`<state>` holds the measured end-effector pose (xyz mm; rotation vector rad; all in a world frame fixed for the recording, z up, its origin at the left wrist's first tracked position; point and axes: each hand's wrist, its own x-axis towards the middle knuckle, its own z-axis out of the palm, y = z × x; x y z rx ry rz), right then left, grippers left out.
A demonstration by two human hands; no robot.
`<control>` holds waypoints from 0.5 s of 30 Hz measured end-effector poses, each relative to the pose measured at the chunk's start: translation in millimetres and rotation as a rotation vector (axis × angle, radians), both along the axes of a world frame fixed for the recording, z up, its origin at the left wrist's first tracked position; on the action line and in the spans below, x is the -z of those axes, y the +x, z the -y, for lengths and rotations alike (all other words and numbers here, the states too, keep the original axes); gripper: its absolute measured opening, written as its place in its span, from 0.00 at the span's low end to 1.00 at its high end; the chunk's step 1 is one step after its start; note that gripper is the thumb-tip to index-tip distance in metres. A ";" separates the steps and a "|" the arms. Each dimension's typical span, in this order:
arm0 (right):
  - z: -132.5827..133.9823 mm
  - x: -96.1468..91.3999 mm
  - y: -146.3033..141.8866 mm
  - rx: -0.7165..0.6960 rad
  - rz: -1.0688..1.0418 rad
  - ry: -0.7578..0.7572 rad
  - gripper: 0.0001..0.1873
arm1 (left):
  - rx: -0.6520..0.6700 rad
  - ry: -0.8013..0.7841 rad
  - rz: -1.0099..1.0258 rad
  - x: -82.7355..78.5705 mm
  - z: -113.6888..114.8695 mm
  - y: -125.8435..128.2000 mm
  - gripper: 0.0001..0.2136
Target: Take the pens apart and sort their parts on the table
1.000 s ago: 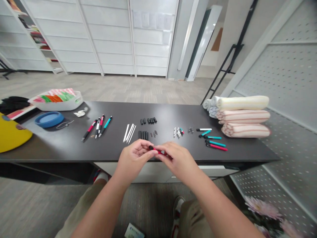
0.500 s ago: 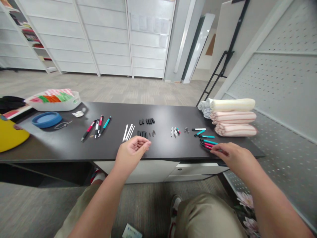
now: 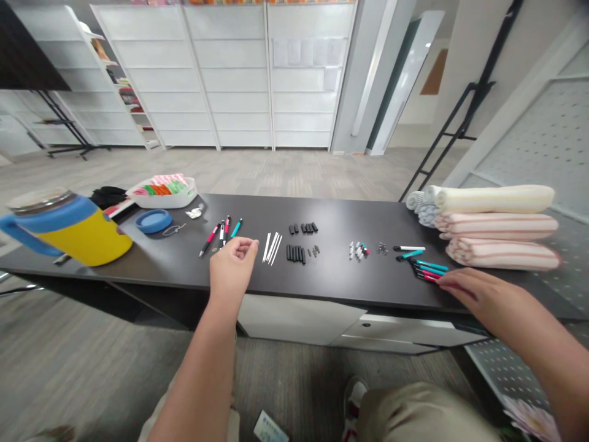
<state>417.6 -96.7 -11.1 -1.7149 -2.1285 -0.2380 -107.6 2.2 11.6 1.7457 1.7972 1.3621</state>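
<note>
While right hand [image 3: 483, 294] pinches red barrel [image 3: 431, 278] near front edge of tabletop [image 3: 331, 282], toward right end, left hand [image 3: 232, 264] hangs loosely half-open, seemingly unladen; advise level placement, release without nudging teal barrels [image 3: 436, 266].

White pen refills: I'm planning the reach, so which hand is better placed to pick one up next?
The left hand, probably: it is close beside the white pen refills and looks empty, while the right hand is farther off, at the red pen barrels.

No legible lettering anywhere
</note>
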 end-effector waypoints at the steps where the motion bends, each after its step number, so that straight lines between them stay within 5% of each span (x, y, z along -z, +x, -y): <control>1: -1.6 0.6 0.8 -0.018 0.015 0.034 0.29 | -0.078 0.010 -0.119 -1.5 -2.4 -8.4 0.13; 7: -1.3 -0.2 -14.6 -0.070 0.101 0.153 0.16 | -0.278 -0.124 -0.622 -1.1 -8.2 -36.2 0.14; 12: 1.3 -4.8 -71.1 -0.021 0.114 0.205 0.10 | -0.311 -0.175 -0.689 1.2 -5.4 -31.6 0.15; 15: -5.7 -11.0 -119.0 -0.200 0.000 0.133 0.09 | -0.330 -0.184 -0.667 0.1 -5.9 -29.5 0.14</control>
